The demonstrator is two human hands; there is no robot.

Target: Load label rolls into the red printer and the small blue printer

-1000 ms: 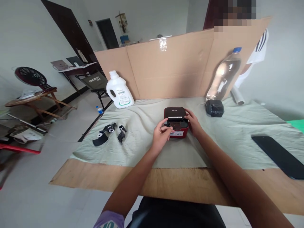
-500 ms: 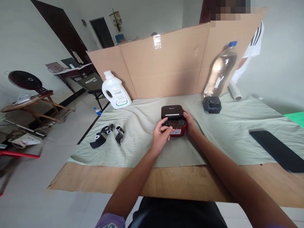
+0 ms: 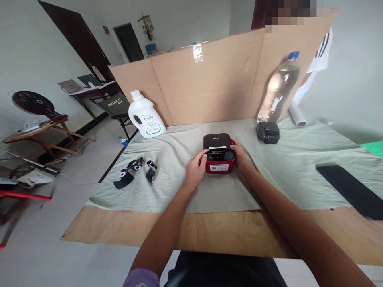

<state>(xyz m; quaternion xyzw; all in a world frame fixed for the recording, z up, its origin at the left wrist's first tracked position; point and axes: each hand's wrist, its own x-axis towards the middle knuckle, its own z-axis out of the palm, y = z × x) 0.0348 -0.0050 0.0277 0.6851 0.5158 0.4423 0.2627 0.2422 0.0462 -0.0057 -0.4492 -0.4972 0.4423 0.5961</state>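
Note:
A small red and black box-shaped device [image 3: 219,166], which looks like a label printer, sits on the green cloth in front of me. Its black top has a raised back part and a dark slot across the middle, and a white printed sticker is on the red front. My left hand [image 3: 195,167] is closed against its left side, fingertips at the top edge and thumb on the near corner. On the opposite side, my right hand [image 3: 239,156] grips the edge with bent fingers, partly hidden behind the device.
Several black rolls with white cores [image 3: 128,171] lie at left. A white jug [image 3: 146,115] and a large clear bottle [image 3: 278,93] stand before a cardboard screen [image 3: 209,87]. A black block [image 3: 268,132] and a black phone-like slab [image 3: 350,191] lie right. Someone stands behind the screen.
My left hand has moved from the device's open front part to its left side. The black front top now lies flat over the opening. My right hand has stayed at the right side.

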